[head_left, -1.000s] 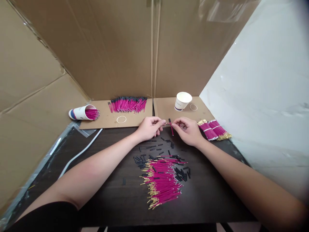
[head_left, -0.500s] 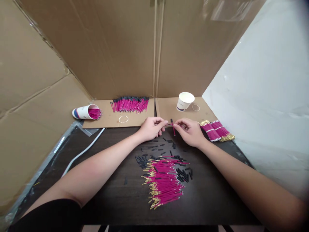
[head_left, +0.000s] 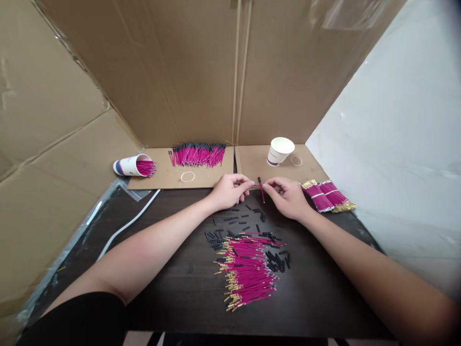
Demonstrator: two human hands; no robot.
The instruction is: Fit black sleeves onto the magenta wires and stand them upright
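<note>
My left hand (head_left: 232,192) is closed in a pinch, with a thin pink wire end showing at its fingertips. Facing it, my right hand (head_left: 286,198) pinches a short pink wire (head_left: 262,192) with a black sleeve at its top end; it stands nearly upright between the hands. Below the hands lie loose black sleeves (head_left: 247,222). Nearer to me is a pile of pink wires (head_left: 248,271) with gold tips on the left and silvery tips on the right. A cluster of black sleeves (head_left: 275,262) lies against its right side.
Sleeved pink wires (head_left: 198,156) lie on the cardboard (head_left: 158,181) at the back. A tipped paper cup (head_left: 126,166) holds pink wires; another paper cup (head_left: 279,153) stands upright. Banded wire bundles (head_left: 328,196) lie right. A white cable (head_left: 129,222) crosses the left.
The view has shifted slightly, moving everything a little to the right. Both hands keep their pinch, and the sleeved wire stays between them.
</note>
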